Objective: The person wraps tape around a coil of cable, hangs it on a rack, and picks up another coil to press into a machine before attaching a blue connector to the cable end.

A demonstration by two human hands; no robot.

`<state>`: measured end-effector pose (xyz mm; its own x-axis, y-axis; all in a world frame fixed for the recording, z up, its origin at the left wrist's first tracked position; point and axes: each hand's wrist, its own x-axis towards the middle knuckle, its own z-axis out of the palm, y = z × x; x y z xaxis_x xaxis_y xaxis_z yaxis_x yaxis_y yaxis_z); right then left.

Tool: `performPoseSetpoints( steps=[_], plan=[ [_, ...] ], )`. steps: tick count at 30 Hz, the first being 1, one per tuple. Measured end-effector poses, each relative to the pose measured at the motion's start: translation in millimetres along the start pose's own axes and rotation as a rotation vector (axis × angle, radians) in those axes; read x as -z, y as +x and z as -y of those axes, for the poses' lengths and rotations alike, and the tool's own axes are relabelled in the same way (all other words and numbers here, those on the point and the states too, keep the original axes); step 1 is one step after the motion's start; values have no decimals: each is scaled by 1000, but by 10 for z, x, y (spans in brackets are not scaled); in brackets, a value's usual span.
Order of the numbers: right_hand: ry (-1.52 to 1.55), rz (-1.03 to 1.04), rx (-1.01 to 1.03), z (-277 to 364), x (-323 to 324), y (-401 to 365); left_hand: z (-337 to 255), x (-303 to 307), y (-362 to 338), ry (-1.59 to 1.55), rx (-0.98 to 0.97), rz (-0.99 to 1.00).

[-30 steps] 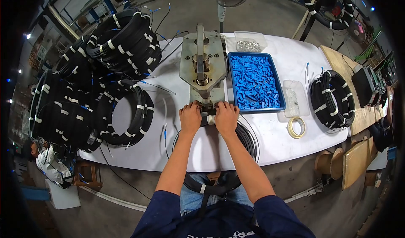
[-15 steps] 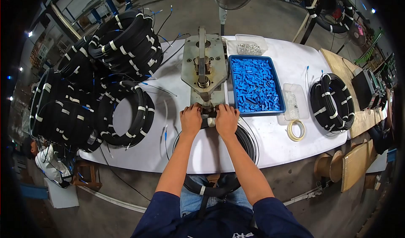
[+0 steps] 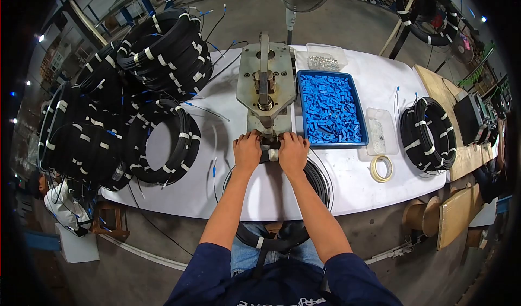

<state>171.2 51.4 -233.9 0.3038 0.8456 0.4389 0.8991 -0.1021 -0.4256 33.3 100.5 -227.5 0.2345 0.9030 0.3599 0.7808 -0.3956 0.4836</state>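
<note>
My left hand [image 3: 247,150] and my right hand [image 3: 293,151] rest side by side at the front foot of a grey metal hand press [image 3: 266,86] on the white table [image 3: 179,192]. Both hands are closed around the end of a black cable coil [image 3: 316,180] that runs off the table edge toward my lap. A white tape band on the cable shows between my thumbs. What my fingertips pinch under the press is hidden.
A blue tray [image 3: 331,108] of small blue parts stands right of the press, with a clear box of metal pieces [image 3: 324,61] behind it. Stacked black cable coils [image 3: 146,89] fill the left; one coil [image 3: 429,133] lies far right. A tape roll [image 3: 382,167] and clear container [image 3: 377,127] sit nearby.
Only the camera has shifted slightly; both hands stay at the foot of the press, holding the cable end.
</note>
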Motion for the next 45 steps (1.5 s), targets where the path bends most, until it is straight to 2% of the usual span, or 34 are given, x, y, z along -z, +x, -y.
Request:
performPoseSetpoints(
  steps=[25, 28, 33, 45],
  plan=[
    [-13, -13, 2, -24, -36, -4, 16, -2, 3, -26, 0, -13],
    [-11, 3, -1, -14, -14, 3, 21, 12, 7, -12, 19, 56],
    [1, 8, -9, -13, -12, 1, 13, 12, 8, -46, -14, -7],
    [20, 27, -26, -7, 5, 10, 11, 6, 13, -39, -7, -19]
  ],
)
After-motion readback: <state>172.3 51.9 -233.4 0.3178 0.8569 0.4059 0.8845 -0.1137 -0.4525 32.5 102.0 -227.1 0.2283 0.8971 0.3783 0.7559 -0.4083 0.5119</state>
